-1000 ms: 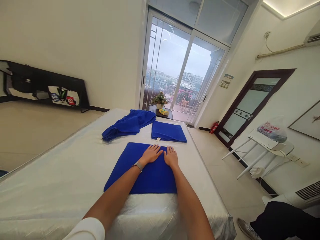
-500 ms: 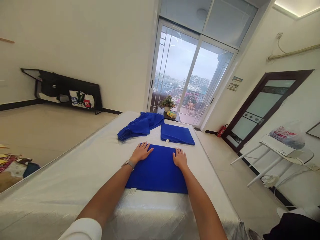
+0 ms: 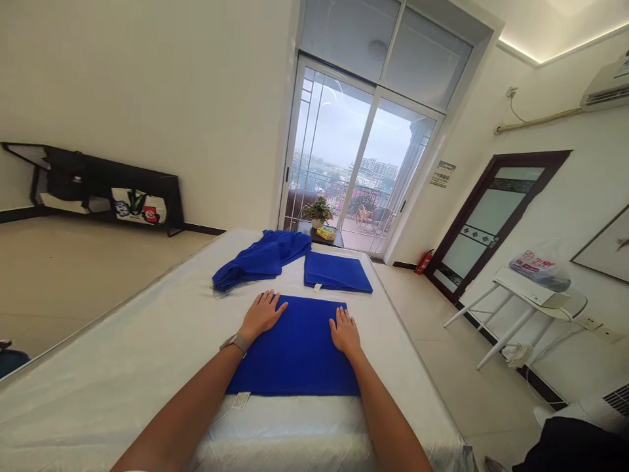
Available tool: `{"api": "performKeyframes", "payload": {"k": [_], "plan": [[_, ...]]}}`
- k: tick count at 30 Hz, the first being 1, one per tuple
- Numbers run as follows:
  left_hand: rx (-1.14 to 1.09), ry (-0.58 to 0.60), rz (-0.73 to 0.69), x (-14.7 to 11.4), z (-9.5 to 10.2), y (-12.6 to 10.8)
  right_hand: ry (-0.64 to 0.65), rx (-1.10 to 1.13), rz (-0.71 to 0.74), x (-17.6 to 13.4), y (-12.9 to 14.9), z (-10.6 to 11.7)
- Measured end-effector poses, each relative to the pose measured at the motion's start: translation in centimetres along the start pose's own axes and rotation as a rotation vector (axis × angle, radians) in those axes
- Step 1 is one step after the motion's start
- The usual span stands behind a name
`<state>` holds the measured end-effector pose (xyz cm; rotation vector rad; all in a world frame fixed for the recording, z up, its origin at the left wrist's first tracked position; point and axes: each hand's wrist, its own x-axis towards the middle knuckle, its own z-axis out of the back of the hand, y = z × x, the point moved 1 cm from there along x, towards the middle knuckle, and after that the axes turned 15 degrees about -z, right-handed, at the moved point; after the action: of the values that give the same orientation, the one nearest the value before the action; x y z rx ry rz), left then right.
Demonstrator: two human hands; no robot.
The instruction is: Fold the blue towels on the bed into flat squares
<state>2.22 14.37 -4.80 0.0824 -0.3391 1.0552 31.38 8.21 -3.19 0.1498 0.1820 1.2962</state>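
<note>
A folded blue cloth [image 3: 299,354] lies flat in front of me, with a small white label sticking out at its near left edge. My left hand [image 3: 262,316] rests flat on its far left corner, fingers stretched out and a watch on the wrist. On the far right corner, my right hand [image 3: 344,331] is laid flat too, its fingers slightly spread. Just beyond is a second folded blue cloth [image 3: 338,272], also with a white label. Left of that one sits a crumpled blue cloth [image 3: 265,257].
Everything blue lies on a plastic-covered mattress [image 3: 162,341]. A small dark table with a potted plant [image 3: 318,208] and a yellow pack [image 3: 326,233] stands past the far end. At right is a white chair [image 3: 521,314] bearing a plastic bag [image 3: 540,265].
My view has tilted up and turned a little to the right. Both hands stay flat on the folded cloth, and the cloths lie as before.
</note>
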Motion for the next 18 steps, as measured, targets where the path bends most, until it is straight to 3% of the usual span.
{"api": "performKeyframes", "payload": {"k": [4,6,10,14,16,18], "plan": [[0.036,-0.019,0.015,0.2,0.6,-0.1,0.011,0.013,-0.007,-0.2,0.3,0.3],[0.042,-0.045,-0.031,0.7,1.0,-1.4,0.009,0.023,-0.006,-0.3,0.4,0.4],[-0.045,-0.025,-0.221,2.5,0.6,-8.0,-0.005,0.04,-0.009,-0.4,0.4,0.4],[-0.178,0.014,-0.405,3.9,-1.4,-15.4,-0.022,0.009,0.047,-0.7,0.0,0.4],[-0.21,0.031,-0.398,3.9,-2.4,-17.2,-0.025,-0.002,0.074,-0.8,-0.1,0.4],[-0.209,0.057,-0.364,3.6,-3.0,-17.2,-0.03,0.003,0.067,-0.8,-0.1,0.4]]}}
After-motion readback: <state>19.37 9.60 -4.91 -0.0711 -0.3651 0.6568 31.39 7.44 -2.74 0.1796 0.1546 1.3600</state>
